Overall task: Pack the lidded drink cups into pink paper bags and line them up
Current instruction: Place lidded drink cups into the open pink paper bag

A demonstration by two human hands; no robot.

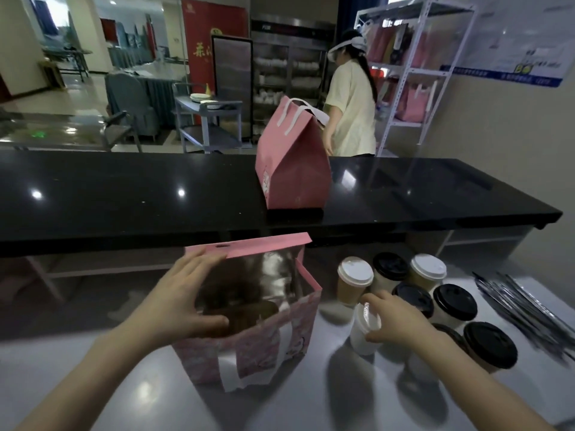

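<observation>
An open pink paper bag (280,346) with a silver lining stands on the grey worktop in front of me. My left hand (183,300) grips its left rim, thumb inside the opening. My right hand (395,320) is closed over a white-lidded cup (362,335) just right of the bag. Behind that stand several more cups, among them a white-lidded cup (354,279) and black-lidded cups (490,343). A closed pink bag (292,169) with white handles stands on the black counter (124,194) beyond.
A bundle of dark wrapped straws (525,306) lies at the right edge of the worktop. Behind the black counter a person (351,104) in a pale shirt stands by a white shelf rack (413,66) holding pink bags.
</observation>
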